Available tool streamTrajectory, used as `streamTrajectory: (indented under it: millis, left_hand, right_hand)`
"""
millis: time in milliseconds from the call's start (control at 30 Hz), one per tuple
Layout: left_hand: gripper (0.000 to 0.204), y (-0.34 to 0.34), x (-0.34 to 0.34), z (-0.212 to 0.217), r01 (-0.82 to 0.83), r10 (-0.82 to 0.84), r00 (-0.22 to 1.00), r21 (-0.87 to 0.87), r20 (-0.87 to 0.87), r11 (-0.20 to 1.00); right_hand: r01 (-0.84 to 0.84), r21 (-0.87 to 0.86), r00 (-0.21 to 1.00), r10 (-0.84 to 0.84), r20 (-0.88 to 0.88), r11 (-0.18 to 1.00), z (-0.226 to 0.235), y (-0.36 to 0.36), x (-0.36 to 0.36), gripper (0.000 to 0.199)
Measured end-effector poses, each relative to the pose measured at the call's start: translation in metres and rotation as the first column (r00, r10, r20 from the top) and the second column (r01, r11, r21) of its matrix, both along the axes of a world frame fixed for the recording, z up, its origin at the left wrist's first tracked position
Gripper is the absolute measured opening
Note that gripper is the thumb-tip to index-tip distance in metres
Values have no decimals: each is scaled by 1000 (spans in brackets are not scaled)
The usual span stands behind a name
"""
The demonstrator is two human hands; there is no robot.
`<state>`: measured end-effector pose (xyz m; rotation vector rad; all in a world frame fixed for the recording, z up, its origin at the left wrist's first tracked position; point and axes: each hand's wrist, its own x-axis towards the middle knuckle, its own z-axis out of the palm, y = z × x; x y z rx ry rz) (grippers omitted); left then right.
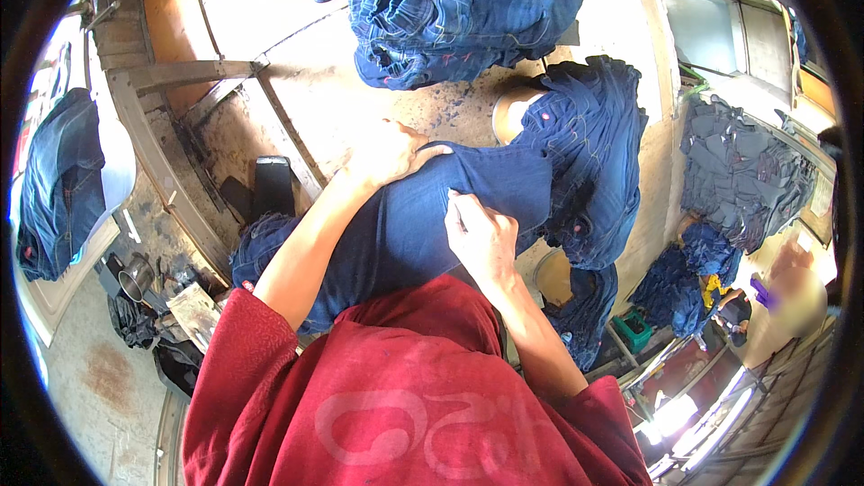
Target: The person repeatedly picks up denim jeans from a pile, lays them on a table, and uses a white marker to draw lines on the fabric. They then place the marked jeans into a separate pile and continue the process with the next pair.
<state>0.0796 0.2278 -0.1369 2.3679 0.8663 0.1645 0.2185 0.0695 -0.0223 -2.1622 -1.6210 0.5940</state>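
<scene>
While the blue denim garment [396,227] lies across my front, centre, my left hand [389,155] sits at its eleven-o'clock edge, thumb spread, grip unclear; my right hand [483,236] is bunched over it, cannot tell what it pinches. Jeans pile [463,13]: twelve o'clock.

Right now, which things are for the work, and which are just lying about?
Part of the work:
- left hand
- right hand
- blue denim garment they touch

Seemingly just lying about:
- green basket
- round metal container
- flat black thing
</scene>
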Motion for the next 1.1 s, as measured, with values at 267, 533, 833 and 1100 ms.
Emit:
streamTrajectory:
  millis: [267, 533, 833, 1100]
  left_hand:
    - [56, 1, 0, -2, 17, -17, 999, -1, -36, 1000]
    - [59, 0, 0, 0, 20, -21, 998, -35, -51, 999]
    - [36, -21, -31, 77, -321, 323, 937, -37, 132, 947]
    - [70, -71, -190, 136, -393, 410, 890, 124, -198, 911]
  right_hand:
    - [-30, -80, 1000, 29, -9, 996, 6, -3, 4, 11]
    - [-57, -162, 992, 74, 101, 985, 3, -1, 3, 5]
    - [145, 62, 978, -133, -160, 988, 17, -35, 33, 22]
    - [352, 186, 905, -384, 182, 917, -29, -66, 67, 89]
